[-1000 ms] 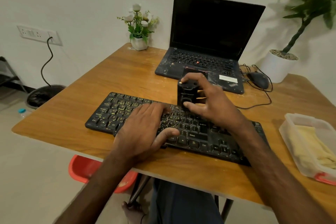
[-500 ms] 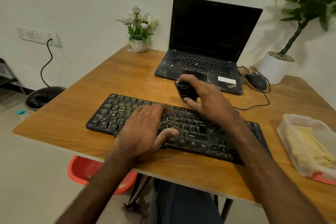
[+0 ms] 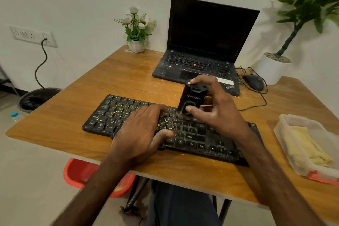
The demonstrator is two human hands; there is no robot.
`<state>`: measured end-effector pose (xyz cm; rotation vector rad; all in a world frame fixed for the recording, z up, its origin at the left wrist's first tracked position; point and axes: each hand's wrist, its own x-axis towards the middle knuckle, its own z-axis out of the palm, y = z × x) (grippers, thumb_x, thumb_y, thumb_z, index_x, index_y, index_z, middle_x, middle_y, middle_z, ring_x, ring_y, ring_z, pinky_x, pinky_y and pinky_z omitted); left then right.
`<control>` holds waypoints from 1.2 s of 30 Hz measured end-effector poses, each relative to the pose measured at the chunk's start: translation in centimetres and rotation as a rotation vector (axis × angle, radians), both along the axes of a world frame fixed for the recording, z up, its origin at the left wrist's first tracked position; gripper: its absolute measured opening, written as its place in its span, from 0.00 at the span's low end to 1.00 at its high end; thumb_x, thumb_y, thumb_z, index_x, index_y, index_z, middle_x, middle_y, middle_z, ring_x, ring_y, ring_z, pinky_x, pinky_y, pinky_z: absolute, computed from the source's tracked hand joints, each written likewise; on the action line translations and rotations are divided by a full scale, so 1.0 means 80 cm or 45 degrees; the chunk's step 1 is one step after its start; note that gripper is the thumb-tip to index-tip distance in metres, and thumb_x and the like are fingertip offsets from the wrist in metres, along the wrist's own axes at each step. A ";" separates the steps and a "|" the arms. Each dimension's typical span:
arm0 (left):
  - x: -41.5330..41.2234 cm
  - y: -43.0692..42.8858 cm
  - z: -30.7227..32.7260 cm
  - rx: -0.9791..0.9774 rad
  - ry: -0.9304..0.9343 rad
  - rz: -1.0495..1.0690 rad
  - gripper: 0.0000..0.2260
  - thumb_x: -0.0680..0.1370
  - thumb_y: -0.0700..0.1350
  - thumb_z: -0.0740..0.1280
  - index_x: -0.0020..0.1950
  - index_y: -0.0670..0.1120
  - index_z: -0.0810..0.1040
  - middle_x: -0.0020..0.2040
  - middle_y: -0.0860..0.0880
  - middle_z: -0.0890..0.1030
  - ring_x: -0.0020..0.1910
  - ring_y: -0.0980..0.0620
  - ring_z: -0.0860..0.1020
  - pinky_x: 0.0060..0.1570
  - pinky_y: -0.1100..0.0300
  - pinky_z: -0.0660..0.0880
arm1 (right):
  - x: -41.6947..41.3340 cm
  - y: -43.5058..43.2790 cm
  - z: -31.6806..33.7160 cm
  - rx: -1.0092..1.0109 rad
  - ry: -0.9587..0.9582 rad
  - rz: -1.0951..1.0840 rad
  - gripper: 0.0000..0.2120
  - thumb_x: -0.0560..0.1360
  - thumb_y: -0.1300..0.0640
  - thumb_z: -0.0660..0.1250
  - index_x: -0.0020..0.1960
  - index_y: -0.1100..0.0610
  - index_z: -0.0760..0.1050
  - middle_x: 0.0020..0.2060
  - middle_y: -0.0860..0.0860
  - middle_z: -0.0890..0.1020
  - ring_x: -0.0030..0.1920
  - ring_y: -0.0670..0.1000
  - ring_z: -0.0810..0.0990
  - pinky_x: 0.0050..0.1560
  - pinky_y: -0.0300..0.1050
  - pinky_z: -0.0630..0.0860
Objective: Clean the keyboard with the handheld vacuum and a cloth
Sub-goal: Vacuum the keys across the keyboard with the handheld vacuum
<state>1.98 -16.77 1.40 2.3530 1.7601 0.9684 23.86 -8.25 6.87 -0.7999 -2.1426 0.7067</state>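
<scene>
Here we see the left hand [image 3: 141,132] lying flat on the middle of the black keyboard [image 3: 200,139], fingers straight and spread over the keys, the thumb resting on the bottom row. It holds nothing; it only presses down on the keys.

The right hand [image 3: 218,113] grips the handheld vacuum [image 3: 190,99], a small black unit standing nearly upright with its top tilted slightly away from us. The forefinger curls over its top and the thumb presses its lower front. Its lower end meets the keys in the upper middle of the keyboard, just beside the left fingertips.

The keyboard sits near the front edge of the wooden surface [image 3: 64,124], angled a little, with pale specks on its keys.

The cloth [image 3: 308,145], yellow and folded, lies in a clear plastic container [image 3: 286,117] at the right edge of the surface, well apart from both hands.

Behind the keyboard we see an open laptop [image 3: 207,31] with a dark screen, a wired mouse [image 3: 254,81] to its right, a small flower pot [image 3: 136,46] at the back, and a white plant pot [image 3: 273,69] at the far right corner.
</scene>
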 end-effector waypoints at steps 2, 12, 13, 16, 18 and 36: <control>-0.001 0.001 -0.001 -0.005 -0.012 -0.003 0.39 0.78 0.74 0.41 0.68 0.46 0.71 0.59 0.50 0.78 0.57 0.54 0.75 0.54 0.57 0.67 | 0.000 -0.010 -0.004 0.013 -0.137 0.093 0.30 0.73 0.59 0.75 0.65 0.36 0.64 0.57 0.41 0.74 0.48 0.44 0.82 0.39 0.39 0.83; -0.002 0.000 -0.003 0.005 -0.041 -0.015 0.40 0.77 0.75 0.41 0.69 0.45 0.70 0.58 0.50 0.78 0.55 0.57 0.72 0.53 0.58 0.66 | -0.009 -0.029 -0.016 0.148 -0.174 0.164 0.29 0.74 0.58 0.74 0.68 0.42 0.64 0.56 0.36 0.73 0.52 0.42 0.80 0.46 0.36 0.82; -0.001 0.000 -0.003 0.011 -0.041 -0.017 0.40 0.77 0.74 0.41 0.68 0.45 0.70 0.57 0.50 0.78 0.55 0.56 0.73 0.53 0.58 0.66 | -0.010 -0.031 -0.017 0.180 -0.191 0.183 0.29 0.74 0.57 0.74 0.68 0.42 0.64 0.57 0.35 0.73 0.52 0.42 0.80 0.46 0.36 0.82; -0.002 0.000 -0.003 0.018 -0.040 -0.023 0.40 0.77 0.74 0.40 0.68 0.45 0.71 0.58 0.50 0.78 0.56 0.54 0.75 0.53 0.58 0.66 | -0.008 -0.013 -0.013 0.266 -0.265 -0.005 0.30 0.74 0.56 0.73 0.69 0.41 0.61 0.58 0.44 0.75 0.51 0.45 0.81 0.46 0.44 0.84; -0.002 -0.001 -0.002 0.003 -0.040 -0.022 0.41 0.77 0.75 0.40 0.69 0.45 0.71 0.58 0.50 0.78 0.56 0.54 0.75 0.53 0.58 0.66 | -0.005 -0.007 -0.011 0.249 -0.252 -0.089 0.31 0.74 0.56 0.73 0.69 0.41 0.61 0.59 0.48 0.76 0.51 0.46 0.81 0.46 0.46 0.84; -0.005 0.001 -0.003 0.075 -0.106 -0.089 0.38 0.77 0.74 0.41 0.69 0.47 0.68 0.55 0.52 0.78 0.53 0.56 0.75 0.50 0.59 0.66 | -0.010 -0.041 -0.008 0.258 -0.337 0.143 0.28 0.76 0.54 0.71 0.70 0.39 0.61 0.58 0.48 0.79 0.51 0.46 0.81 0.44 0.45 0.83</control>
